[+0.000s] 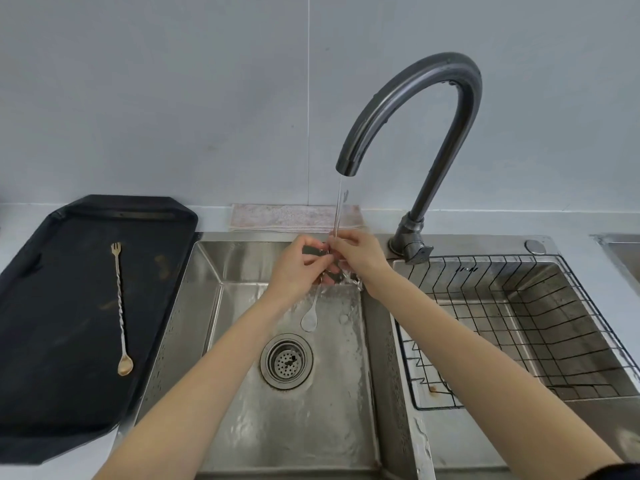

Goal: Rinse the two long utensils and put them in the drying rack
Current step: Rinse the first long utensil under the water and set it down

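**Operator:** Steel double sink (207, 271) under a grey wall, logged as I see it. Item one: curved tap (433, 109), running, thin stream falling onto my hands. Item two: silver long spoon (309, 320), upright under the stream, bowl hanging low above the drain (286, 361). Item three: gold twisted spoon-fork (121, 306), lying flat on the black tray (34, 341) to the left of the sink, well apart from the water.

**Checker:** Hands?

**Operator:** My left hand (298, 268) has its fingers curled around the middle of the silver spoon's stem. My right hand (356, 254) pinches the same stem just above, fingers closed on it. Both are touching at the stream.

**Checker:** Rack?

**Operator:** Black wire drying rack (519, 323) sits in the right basin, nothing in it that I can see. A folded cloth (294, 216) lies behind the sink, unused.

**Checker:** Progress?

**Operator:** My judgement: first utensil mid-rinse, not yet racked. Second utensil looks dry and untouched on the tray. Left to do: rack the silver one, fetch and rinse the gold one, rack that too. Under halfway.
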